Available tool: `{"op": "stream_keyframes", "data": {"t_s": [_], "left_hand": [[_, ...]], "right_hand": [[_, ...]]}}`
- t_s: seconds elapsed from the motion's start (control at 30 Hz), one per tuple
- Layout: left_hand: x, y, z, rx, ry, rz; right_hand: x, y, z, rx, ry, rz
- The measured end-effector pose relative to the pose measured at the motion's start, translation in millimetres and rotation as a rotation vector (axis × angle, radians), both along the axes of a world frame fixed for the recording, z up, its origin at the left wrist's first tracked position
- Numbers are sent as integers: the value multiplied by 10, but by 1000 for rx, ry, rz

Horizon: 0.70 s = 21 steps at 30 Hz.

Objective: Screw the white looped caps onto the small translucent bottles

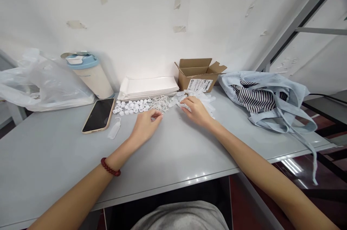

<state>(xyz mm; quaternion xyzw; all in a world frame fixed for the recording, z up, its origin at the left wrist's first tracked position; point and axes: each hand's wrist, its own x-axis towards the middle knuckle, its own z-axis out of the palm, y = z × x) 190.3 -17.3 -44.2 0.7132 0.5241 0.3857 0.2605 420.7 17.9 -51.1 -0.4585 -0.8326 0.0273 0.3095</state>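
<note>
While the right hand (pixel 198 111) partly hides translucent pieces (pixel 207 100), left hand (pixel 144 124), hold unclear

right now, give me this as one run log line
left hand: beside white stringy pieces, grip unclear | right hand: at translucent pieces, grip unclear | white caps: between phone and white stringy pieces | cardboard box: open

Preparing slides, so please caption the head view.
Left hand beside white caps and thin strips, right hand at a pile of translucent pieces.
</note>
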Motion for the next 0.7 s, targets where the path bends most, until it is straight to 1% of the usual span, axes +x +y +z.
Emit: {"op": "stream_keyframes", "data": {"t_s": [0.1, 0.2, 0.37, 0.5, 0.57, 0.6, 0.7], "left_hand": [[-14, 69, -114, 44, 97, -48], [-28, 125, -161, 72, 78, -47], [-31, 104, -97, 107, 7, -22], [4, 32, -62, 136, -86, -54], [33, -2, -60, 132, -127, -73], [49, -19, -59, 126, -143, -79], [94, -68, -44, 101, -193, -71]], "right_hand": [[-7, -15, 20, -6, -95, -43], [21, -57, 92, -47, -156, -113], [111, -151, 241, -201, -291, -135], [128, -184, 268, -242, -363, -132], [101, -191, 249, -246, -328, -104], [79, -199, 239, -248, -268, -77], [-14, -254, 226, -289, 26, 32]]}}
